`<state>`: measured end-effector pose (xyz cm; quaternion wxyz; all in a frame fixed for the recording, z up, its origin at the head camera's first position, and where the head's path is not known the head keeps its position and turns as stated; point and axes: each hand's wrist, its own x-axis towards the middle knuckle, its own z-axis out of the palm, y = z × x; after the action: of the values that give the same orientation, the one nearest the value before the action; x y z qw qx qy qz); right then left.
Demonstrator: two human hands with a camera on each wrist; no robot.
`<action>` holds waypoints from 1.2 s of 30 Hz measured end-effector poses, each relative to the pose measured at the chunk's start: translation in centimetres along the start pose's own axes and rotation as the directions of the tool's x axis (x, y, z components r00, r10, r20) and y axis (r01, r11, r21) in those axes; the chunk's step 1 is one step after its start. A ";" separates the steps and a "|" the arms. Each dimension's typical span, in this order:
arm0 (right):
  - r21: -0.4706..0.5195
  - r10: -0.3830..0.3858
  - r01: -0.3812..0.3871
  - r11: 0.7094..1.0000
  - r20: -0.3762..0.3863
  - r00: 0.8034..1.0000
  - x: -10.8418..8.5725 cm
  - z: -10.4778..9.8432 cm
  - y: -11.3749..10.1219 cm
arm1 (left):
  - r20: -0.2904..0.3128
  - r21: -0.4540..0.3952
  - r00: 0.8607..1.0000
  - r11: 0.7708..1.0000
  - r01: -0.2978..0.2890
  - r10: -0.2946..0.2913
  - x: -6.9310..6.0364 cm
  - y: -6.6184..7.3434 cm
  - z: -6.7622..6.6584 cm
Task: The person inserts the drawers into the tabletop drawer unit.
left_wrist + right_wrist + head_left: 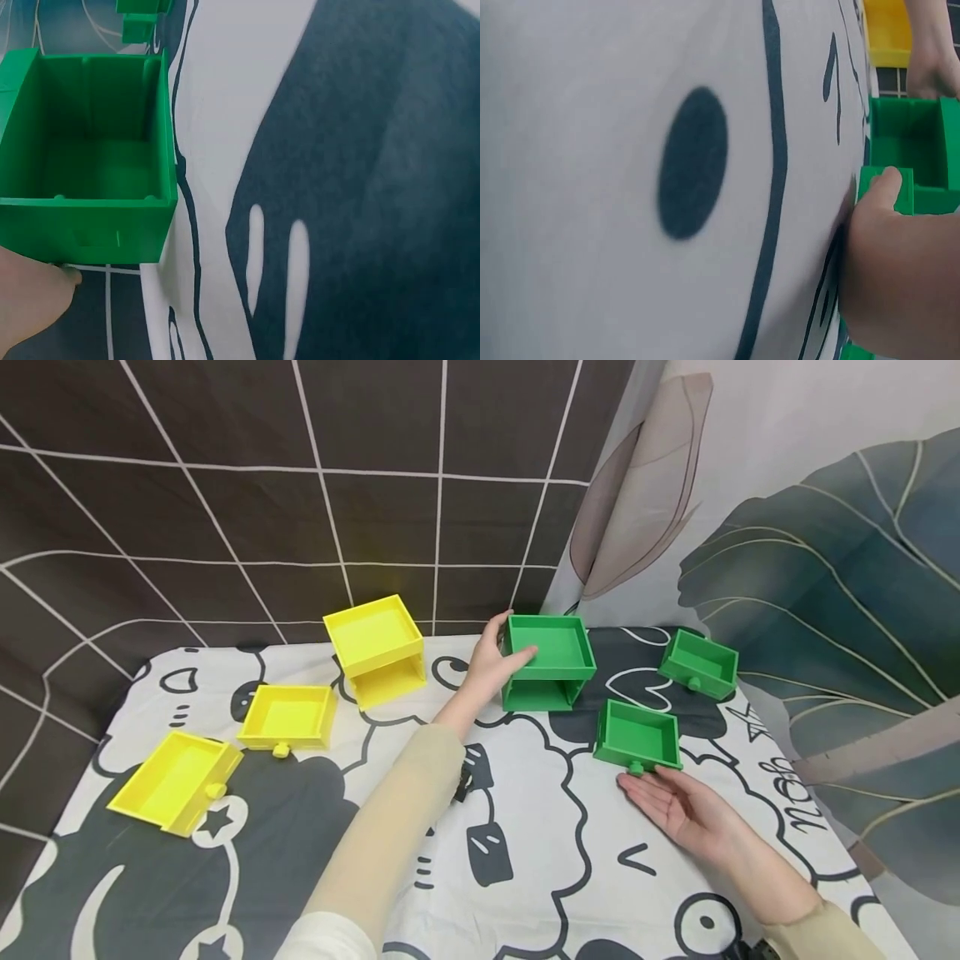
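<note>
A green drawer case (553, 647), its lower front slot showing no drawer, stands at the back of the cloth. My left hand (491, 670) grips its left side, thumb over the top edge and fingers behind; the left wrist view looks into the hollow case (86, 232). In front and to the right lies a small green drawer (639, 735) with a round knob. At its front edge is my right hand (693, 817), fingers extended and palm partly turned up. Close by in the right wrist view, the thumb overlaps the drawer (904, 196). Another green drawer (700, 664) lies farther right.
At left stand a yellow case (375, 633) and two yellow drawers (288, 714) on the patterned cloth (517, 810). A dark curtain with white grid lines (375, 518) hangs behind, and a leaf-print curtain (817, 560) borders the right side.
</note>
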<state>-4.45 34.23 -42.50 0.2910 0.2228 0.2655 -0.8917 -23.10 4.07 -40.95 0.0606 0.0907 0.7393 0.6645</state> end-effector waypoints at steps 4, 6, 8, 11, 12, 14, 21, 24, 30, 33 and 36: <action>-0.033 -0.036 0.032 0.999 -0.106 0.994 0.6 0.8 0.3 | -0.022 -0.062 1.000 0.998 -0.002 0.001 0.0 0.2 0.1; -0.065 -0.058 0.049 0.997 -0.138 0.989 0.8 1.2 0.5 | -0.039 -0.097 0.999 0.995 -0.004 0.000 -0.1 0.3 0.3; -0.097 -0.086 0.069 0.993 -0.180 0.980 0.9 1.4 0.8 | -0.051 -0.139 0.999 0.990 -0.008 0.001 -0.2 0.2 0.4; -0.136 -0.126 0.095 0.986 -0.234 0.964 1.0 1.7 1.0 | -0.061 -0.191 0.998 0.982 0.000 -0.012 -0.4 0.2 0.6; -0.136 -0.132 0.101 0.986 -0.250 0.959 1.0 1.8 1.1 | -0.061 -0.213 0.998 0.977 0.005 -0.018 -0.4 0.2 0.7; -0.122 -0.137 0.106 0.987 -0.276 0.951 0.9 1.8 1.2 | -0.062 -0.247 0.998 0.969 0.016 -0.032 -0.5 0.2 0.9; -0.097 -0.126 0.101 0.990 -0.300 0.946 0.9 1.9 1.5 | -0.075 -0.312 0.996 0.950 0.021 -0.047 -0.5 -0.1 1.1; -0.126 -0.128 0.097 0.987 -0.267 0.955 1.0 2.2 1.7 | -0.082 -0.333 0.995 0.943 0.019 -0.049 -0.5 -0.3 1.2; -0.185 -0.134 0.094 0.978 -0.214 0.968 1.4 3.0 2.2 | -0.090 -0.353 0.995 0.936 0.004 -0.038 -0.4 -0.6 1.3; -0.204 -0.134 0.093 0.974 -0.196 0.971 1.7 3.4 2.5 | -0.086 -0.358 0.996 0.934 -0.005 -0.028 -0.4 -0.7 1.3; -0.210 -0.128 0.091 0.973 -0.171 0.977 1.9 3.7 2.7 | -0.084 -0.367 0.996 0.930 -0.009 -0.024 -0.3 -0.8 1.4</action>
<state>-5.00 29.36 -41.65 0.2365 0.2585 0.3918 -0.8508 -22.55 5.28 -41.87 0.0469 0.0459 0.6043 0.7941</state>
